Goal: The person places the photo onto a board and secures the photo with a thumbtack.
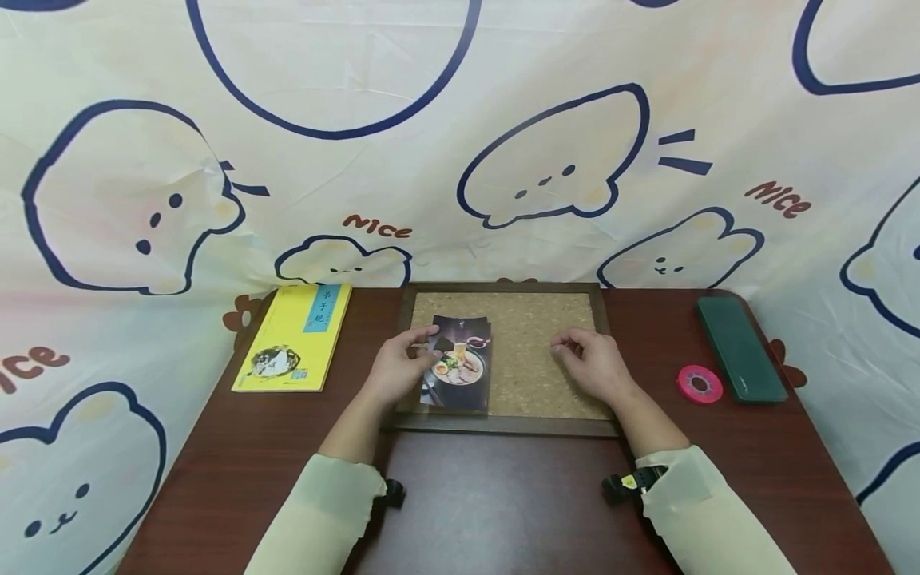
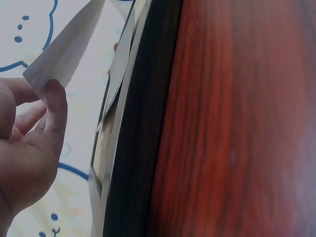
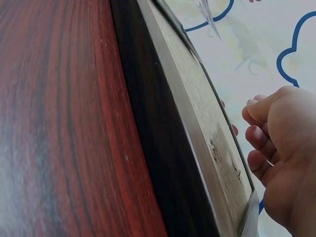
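My left hand (image 1: 402, 363) pinches a dark photo card (image 1: 460, 391) of a noodle bowl by its left side, over the left part of a framed cork board (image 1: 532, 319). In the left wrist view the card (image 2: 66, 47) tilts up from the board, its pale side showing. Another sheet (image 2: 121, 64) lies beneath it, close to the board. Over the board's right part is my right hand (image 1: 592, 363), fingers curled and thumb against the index finger. In the right wrist view nothing can be made out between its fingertips (image 3: 252, 102).
On the table's left lies a yellow book (image 1: 287, 351) with a blue label. Right of the board are a pink ring-shaped roll (image 1: 684, 384) and a dark green flat case (image 1: 740, 349). A patterned cloth (image 1: 431, 176) hangs behind and at the sides.
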The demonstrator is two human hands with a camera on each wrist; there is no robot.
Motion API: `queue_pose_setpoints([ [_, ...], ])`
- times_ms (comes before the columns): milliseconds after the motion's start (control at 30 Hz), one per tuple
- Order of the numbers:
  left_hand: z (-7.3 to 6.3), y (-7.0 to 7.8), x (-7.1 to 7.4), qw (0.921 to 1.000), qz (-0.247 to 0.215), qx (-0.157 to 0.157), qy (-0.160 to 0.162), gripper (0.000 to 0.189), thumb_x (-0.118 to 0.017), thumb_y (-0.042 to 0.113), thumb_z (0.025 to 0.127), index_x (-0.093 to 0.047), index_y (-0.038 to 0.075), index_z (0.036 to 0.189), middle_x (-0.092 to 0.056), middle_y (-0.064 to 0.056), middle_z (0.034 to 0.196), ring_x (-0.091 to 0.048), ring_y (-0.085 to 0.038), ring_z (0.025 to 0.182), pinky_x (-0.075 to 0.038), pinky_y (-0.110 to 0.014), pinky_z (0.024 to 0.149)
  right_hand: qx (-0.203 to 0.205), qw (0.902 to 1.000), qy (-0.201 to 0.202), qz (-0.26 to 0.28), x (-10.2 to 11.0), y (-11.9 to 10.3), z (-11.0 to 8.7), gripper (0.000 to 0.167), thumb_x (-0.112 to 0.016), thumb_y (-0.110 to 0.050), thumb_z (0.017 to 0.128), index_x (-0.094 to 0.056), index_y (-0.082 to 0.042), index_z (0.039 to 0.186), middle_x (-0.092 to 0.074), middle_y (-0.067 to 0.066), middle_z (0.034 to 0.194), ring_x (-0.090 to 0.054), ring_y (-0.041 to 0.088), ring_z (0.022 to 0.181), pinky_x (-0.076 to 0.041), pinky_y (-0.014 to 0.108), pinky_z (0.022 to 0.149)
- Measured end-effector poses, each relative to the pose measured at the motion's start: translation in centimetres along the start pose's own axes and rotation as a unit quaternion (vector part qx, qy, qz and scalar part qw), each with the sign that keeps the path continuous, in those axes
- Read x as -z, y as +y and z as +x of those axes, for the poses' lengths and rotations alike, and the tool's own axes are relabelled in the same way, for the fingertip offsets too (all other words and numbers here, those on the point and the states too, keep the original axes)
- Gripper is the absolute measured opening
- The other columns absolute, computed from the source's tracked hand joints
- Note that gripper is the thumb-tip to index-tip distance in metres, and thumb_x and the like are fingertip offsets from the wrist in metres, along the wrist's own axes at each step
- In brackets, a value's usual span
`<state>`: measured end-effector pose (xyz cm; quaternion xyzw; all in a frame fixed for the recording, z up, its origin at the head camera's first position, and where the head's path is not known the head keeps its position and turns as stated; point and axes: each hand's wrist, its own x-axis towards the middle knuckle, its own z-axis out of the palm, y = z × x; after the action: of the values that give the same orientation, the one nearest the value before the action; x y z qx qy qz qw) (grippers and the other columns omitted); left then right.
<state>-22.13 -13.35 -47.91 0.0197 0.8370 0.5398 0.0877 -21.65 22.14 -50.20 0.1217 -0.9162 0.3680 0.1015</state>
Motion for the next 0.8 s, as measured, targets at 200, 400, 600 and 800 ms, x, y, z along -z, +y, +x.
queue_pose_setpoints([
  [200, 0.7, 0.3, -1.4, 0.9997, -0.009, -0.018, -0.010, 0.047, -0.075, 0.015, 0.095, -0.065, 0.021, 0.140, -0.062, -0.009, 0.135, -0.069, -0.023, 0.098, -0.055, -0.033, 0.065, -0.003, 1.0000, -0.007, 0.005, -0.1, -0.3, 0.3, 0.006, -0.070, -0.013, 0.099, -0.075, -0.014, 0.101, -0.074, 0.000, 0.092, -0.060, 0.016, 0.077, -0.050, 0.036, 0.069],
  [400, 1.2, 0.6, -2.9, 0.9985, 0.000, -0.052, -0.015, 0.050, -0.076, 0.010, 0.093, -0.064, 0.013, 0.142, -0.061, -0.013, 0.137, -0.068, -0.022, 0.098, -0.056, -0.031, 0.071, 0.001, 1.0000, -0.002, 0.008, -0.4, -0.6, 0.8, 0.005, -0.070, -0.014, 0.099, -0.075, -0.014, 0.100, -0.073, 0.000, 0.089, -0.060, 0.016, 0.074, -0.050, 0.036, 0.067],
  [600, 1.7, 1.2, -4.1, 0.9984, 0.002, -0.054, -0.019, 0.050, -0.076, 0.011, 0.093, -0.064, 0.014, 0.141, -0.065, -0.011, 0.133, -0.069, -0.020, 0.096, -0.057, -0.031, 0.072, -0.014, 0.9997, -0.007, 0.019, -1.1, -1.1, 1.5, 0.006, -0.069, -0.016, 0.099, -0.075, -0.015, 0.102, -0.073, 0.001, 0.091, -0.061, 0.018, 0.078, -0.050, 0.037, 0.071],
  [800, 1.9, 1.7, -5.2, 0.9983, 0.013, -0.053, -0.020, 0.050, -0.077, 0.013, 0.093, -0.064, 0.014, 0.141, -0.065, -0.011, 0.131, -0.067, -0.019, 0.091, -0.055, -0.032, 0.070, -0.025, 0.9990, -0.023, 0.030, -1.7, -1.5, 2.1, 0.009, -0.068, -0.016, 0.101, -0.075, -0.013, 0.105, -0.074, 0.004, 0.099, -0.064, 0.021, 0.086, -0.052, 0.041, 0.078],
])
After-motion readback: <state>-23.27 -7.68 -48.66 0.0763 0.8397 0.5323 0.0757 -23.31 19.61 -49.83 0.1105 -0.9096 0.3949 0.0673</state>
